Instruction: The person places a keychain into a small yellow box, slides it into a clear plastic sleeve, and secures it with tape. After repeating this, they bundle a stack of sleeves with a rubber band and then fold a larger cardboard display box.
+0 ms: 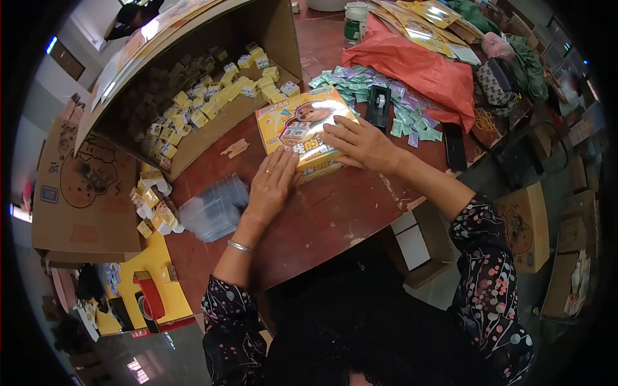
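A yellow printed cardboard box with a cartoon animal on its lid sits on the red-brown table. My left hand, a ring on one finger, grips its near left corner with the fingers stretched over the lid's edge. At the right side my right hand lays its fingers across the lid, its thumb down along the front side. The lid appears closed, so what is inside is hidden. Left of my left hand lies a stack of clear plastic trays. Green and purple sachets are heaped behind my right hand.
A large carton on its side holds many small yellow-and-white boxes; more small boxes lie at the table's left edge. A black holder, a phone and a red plastic bag are to the right. An opened carton stands below.
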Available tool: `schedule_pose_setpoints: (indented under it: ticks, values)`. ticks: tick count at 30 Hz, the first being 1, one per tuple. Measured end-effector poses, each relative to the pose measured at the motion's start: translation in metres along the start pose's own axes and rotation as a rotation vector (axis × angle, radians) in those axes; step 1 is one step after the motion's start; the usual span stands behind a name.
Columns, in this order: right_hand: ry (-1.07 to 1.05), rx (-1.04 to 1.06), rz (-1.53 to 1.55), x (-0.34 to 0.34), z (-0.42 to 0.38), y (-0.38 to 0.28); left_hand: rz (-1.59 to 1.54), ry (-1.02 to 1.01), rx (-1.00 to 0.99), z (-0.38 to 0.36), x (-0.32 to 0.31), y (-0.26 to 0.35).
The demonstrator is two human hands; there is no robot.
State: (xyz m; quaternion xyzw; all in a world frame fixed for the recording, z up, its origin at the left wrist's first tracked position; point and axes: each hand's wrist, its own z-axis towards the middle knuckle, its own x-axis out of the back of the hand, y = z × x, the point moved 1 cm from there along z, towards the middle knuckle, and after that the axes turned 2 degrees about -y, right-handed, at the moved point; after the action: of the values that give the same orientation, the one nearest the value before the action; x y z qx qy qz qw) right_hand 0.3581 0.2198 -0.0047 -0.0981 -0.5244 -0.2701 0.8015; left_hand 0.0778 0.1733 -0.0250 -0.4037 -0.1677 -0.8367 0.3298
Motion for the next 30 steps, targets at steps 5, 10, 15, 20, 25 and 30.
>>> schedule_pose_setpoints:
  ticks: [5, 10, 15, 20, 25, 30]
  values:
    - [-0.066, 0.012, 0.021, 0.002, -0.002, -0.003, -0.056, -0.024, 0.023, -0.008, 0.001, 0.002]
    - [-0.090, 0.023, -0.017, 0.001, -0.004, -0.002, -0.066, -0.042, 0.022, -0.010, 0.001, -0.002]
    - [-0.009, -0.038, -0.016, -0.009, -0.016, -0.004, -0.064, -0.027, 0.028, -0.014, -0.005, 0.003]
    - [-0.011, -0.167, 0.022, -0.013, -0.019, -0.018, -0.041, -0.009, 0.080, -0.024, -0.013, 0.010]
    - [0.037, -0.179, -0.005, -0.017, -0.020, -0.019, 0.126, -0.081, 0.131, -0.015, -0.004, 0.031]
    - [0.062, -0.214, 0.018, -0.017, -0.021, -0.022, 0.093, -0.041, 0.153, -0.007, -0.030, 0.044]
